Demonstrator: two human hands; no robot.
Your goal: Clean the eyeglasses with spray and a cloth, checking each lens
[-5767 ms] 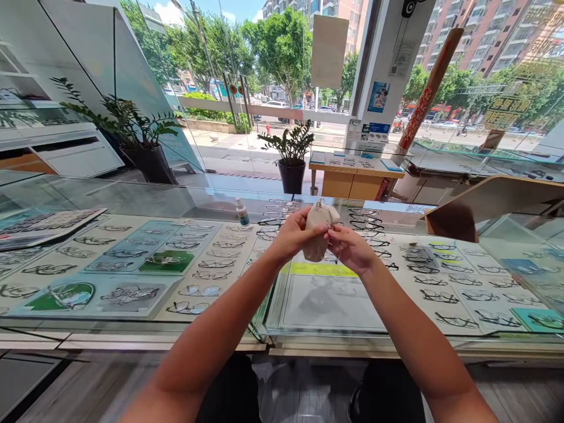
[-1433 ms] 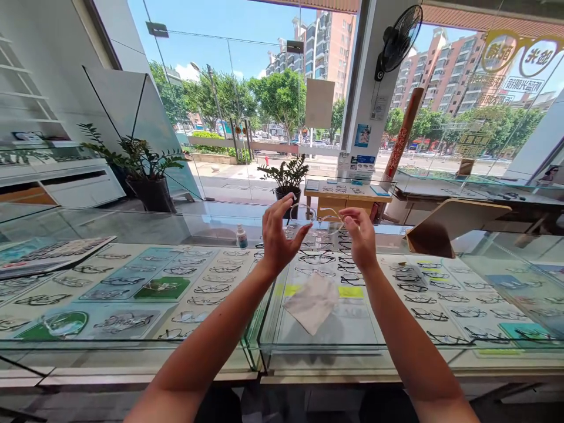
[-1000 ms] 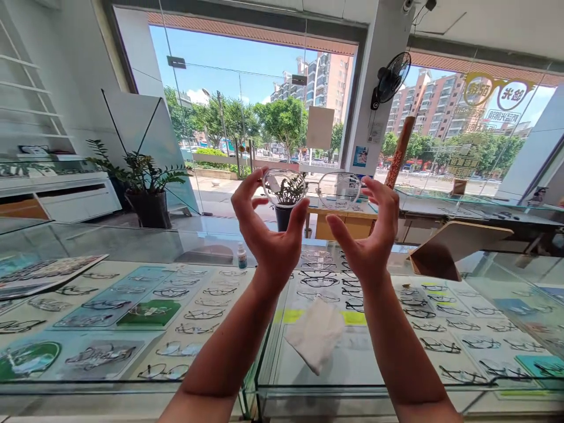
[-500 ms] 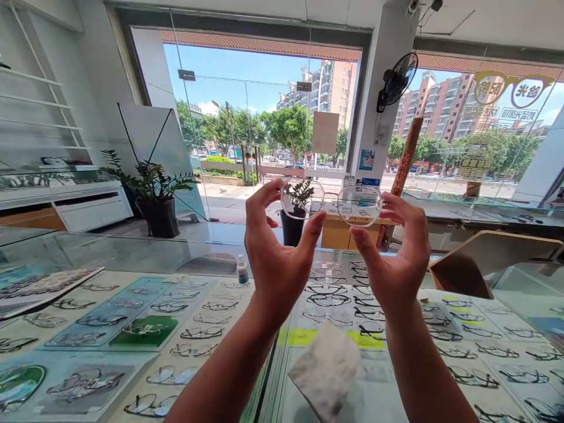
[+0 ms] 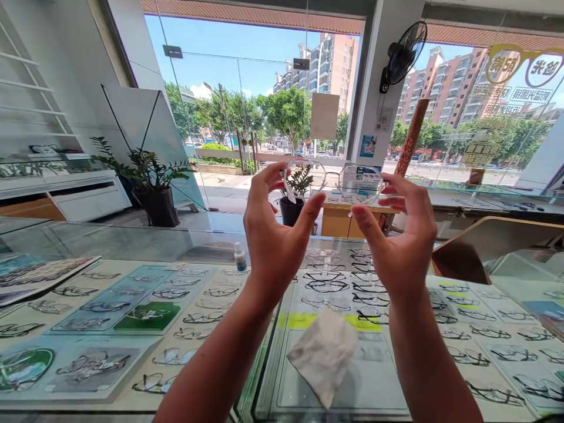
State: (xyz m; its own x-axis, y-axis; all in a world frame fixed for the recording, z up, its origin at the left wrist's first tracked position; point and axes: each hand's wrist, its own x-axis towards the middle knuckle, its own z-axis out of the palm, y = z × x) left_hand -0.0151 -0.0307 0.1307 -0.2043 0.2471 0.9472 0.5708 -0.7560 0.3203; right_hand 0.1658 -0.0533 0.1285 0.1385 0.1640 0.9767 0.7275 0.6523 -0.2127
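Observation:
I hold a pair of clear-framed glasses [image 5: 335,179] up in front of me, lenses toward the window. My left hand [image 5: 275,235] grips the left side of the frame with thumb and fingers curled round it. My right hand [image 5: 403,235] grips the right side the same way. Below my hands a crumpled white cleaning cloth [image 5: 324,352] lies on the glass counter [image 5: 374,399]. A small spray bottle [image 5: 239,258] stands on the counter to the left of my left hand.
Under the glass counter top lie several rows of spectacle frames [image 5: 335,285]. A wooden-backed mirror [image 5: 484,247] stands at the right. Potted plants [image 5: 147,182] and a small table [image 5: 343,217] stand by the big window. A wall fan [image 5: 403,53] hangs above.
Earlier I rubbed the glasses with the cloth; the cloth now lies on the counter. Both hands raised the glasses to eye height, and my view has since dipped slightly.

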